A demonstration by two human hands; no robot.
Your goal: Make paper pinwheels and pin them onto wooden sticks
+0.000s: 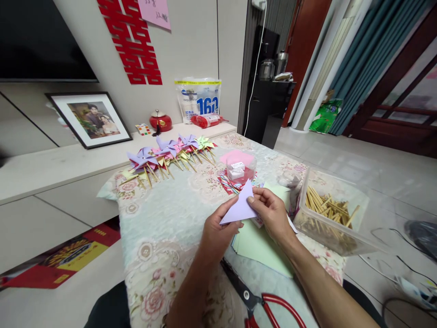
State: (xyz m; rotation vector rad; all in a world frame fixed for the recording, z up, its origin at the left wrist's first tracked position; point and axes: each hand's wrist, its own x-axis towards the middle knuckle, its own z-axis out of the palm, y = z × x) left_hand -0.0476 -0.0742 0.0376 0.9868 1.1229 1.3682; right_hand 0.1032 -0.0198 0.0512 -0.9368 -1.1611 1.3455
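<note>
A lavender sheet of paper (241, 206), folded into a triangle, is held up between my two hands over the table. My left hand (218, 225) pinches its left corner, thumb and fingers on either side. At the right edge my right hand (269, 207) grips it, the thumb pressed on the front face. Beneath my hands lies a stack of pale green paper (262, 250). Scissors with red handles (251, 296) rest near my left forearm. Just beyond the hands stands a clear round container (241, 167) with small white labelled pieces inside.
Several finished paper pinwheels (167, 148) on sticks lie at the table's back left. A clear plastic bin (309, 218) of wooden sticks (327, 207) sits at the right. Pink paper (230, 156) lies behind the round container. A framed photo (89, 119) stands on the cabinet.
</note>
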